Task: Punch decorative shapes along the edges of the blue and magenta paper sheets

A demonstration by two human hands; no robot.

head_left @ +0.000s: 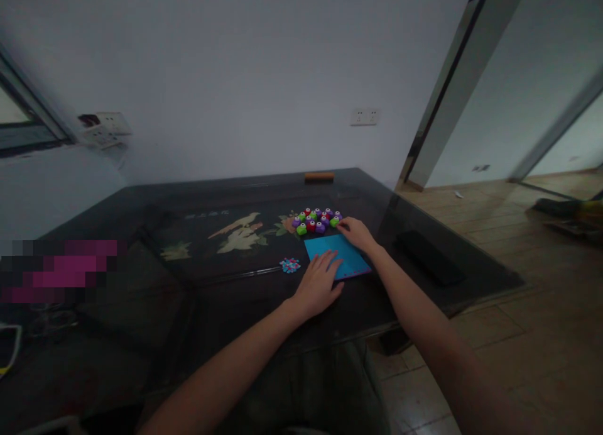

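My left hand point(319, 282) lies flat with spread fingers on the near edge of a blue paper sheet point(346, 251) on the dark glass-topped table point(198, 297). My right hand point(357, 233) reaches past the sheet's far corner and touches a green piece at the right end of a cluster of small green, purple and red craft punches point(315, 220). Whether it grips that piece is not visible. A little pile of blue and pink paper cutouts point(289, 265) sits just left of the sheet.
An orange bar point(319, 176) lies at the table's far edge by the white wall. A black flat object point(428, 256) rests on the table's right side. Wood floor and a doorway open to the right. Wall sockets point(365, 116) are behind the table.
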